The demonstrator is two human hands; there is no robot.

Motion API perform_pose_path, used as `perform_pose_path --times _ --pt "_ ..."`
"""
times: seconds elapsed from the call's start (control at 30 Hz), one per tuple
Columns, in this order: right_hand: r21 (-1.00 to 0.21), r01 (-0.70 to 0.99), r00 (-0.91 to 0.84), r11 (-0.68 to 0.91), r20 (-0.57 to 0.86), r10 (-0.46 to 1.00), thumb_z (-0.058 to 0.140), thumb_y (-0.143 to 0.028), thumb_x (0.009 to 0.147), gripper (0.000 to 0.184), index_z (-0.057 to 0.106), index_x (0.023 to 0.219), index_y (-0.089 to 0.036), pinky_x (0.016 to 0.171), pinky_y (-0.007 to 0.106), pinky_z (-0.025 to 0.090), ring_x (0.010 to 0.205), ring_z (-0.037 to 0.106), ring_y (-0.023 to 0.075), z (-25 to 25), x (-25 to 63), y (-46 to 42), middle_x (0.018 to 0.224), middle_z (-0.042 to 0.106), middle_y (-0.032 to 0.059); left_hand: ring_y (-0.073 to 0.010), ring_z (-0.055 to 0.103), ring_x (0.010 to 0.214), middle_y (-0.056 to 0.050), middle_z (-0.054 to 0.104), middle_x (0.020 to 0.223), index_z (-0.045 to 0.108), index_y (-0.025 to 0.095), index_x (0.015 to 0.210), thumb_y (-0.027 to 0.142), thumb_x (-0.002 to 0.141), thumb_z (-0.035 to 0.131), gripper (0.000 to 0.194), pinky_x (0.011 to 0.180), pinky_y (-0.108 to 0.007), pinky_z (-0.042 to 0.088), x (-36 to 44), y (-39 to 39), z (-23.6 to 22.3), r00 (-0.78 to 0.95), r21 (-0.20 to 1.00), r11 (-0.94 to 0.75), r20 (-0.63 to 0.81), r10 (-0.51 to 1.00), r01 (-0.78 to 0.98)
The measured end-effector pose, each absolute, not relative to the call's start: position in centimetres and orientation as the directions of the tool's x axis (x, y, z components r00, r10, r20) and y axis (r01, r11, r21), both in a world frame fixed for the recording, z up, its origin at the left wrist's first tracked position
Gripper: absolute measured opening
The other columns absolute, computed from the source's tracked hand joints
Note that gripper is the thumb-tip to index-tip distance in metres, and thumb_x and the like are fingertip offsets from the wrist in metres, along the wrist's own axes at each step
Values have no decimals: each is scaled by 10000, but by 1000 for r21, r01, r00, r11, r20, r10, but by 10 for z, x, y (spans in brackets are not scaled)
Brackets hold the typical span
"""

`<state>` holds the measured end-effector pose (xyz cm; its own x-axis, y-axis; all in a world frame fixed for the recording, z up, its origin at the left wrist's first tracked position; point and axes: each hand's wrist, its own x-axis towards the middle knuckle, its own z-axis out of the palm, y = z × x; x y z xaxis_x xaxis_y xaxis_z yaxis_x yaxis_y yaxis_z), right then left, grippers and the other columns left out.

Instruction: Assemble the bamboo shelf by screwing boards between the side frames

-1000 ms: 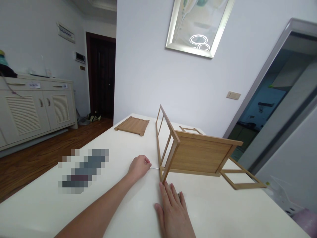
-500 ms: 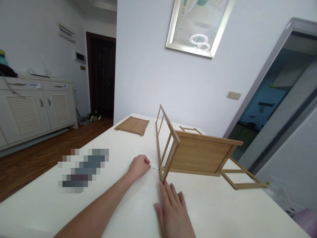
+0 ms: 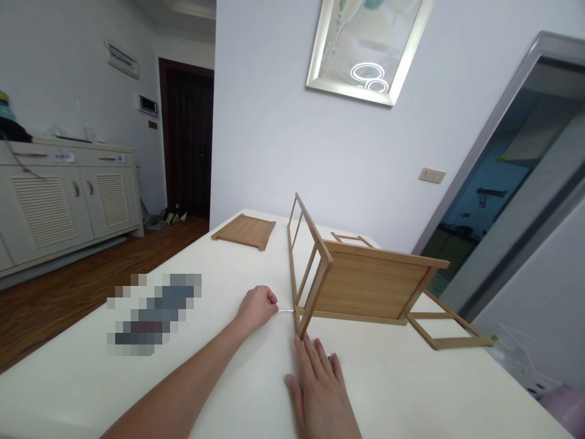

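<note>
At the far left stands a white cabinet with louvred doors (image 3: 68, 195). On the white, smooth-topped bench (image 3: 402, 384), left section, a pixelated patch (image 3: 158, 311) conceals its contents. Behind it, toward the far edge, lies a flat brown wooden panel with short projecting ends (image 3: 245, 231).

The left hand (image 3: 258, 306) is closed, its fingers pinching a thin, straight, silver-coloured metal rod (image 3: 286, 311). The rod runs level to the right; its tip meets the left face of the light-brown wooden open frame with crossbars (image 3: 314, 300). This frame is at the centre of the bench, standing on edge, its length running away from the viewer. The surface is smooth, with visible grain and a rounded upper near corner.

The right hand (image 3: 320, 384) is spread palm down, thumb apart, fingertips touching the lower near corner of the frame. A small dark item (image 3: 330, 361) shows at its fingers; its type cannot be determined.

Beyond, a second, mostly hidden wooden frame (image 3: 347, 236) is visible. A solid rectangular wood-grain panel with raised rails (image 3: 370, 283) stands upright, meeting the open frame's right side. Rightmost, a flat open wooden frame (image 3: 461, 345) rests on the bench.
</note>
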<state>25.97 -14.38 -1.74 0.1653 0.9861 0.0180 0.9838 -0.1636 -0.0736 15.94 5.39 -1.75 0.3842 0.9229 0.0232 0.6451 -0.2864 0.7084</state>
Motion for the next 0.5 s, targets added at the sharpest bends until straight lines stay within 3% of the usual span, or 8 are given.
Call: perform_pose_path --times 0.5 --pt "-84 983 168 -166 16 986 300 -445 994 572 292 1507 -191 1125 611 274 1425 249 330 -16 259 -144 1540 254 58 -206 668 866 -43 742 892 669 206 822 154 791 586 102 713 -275 435 151 38 -3 513 515 -503 137 847 694"
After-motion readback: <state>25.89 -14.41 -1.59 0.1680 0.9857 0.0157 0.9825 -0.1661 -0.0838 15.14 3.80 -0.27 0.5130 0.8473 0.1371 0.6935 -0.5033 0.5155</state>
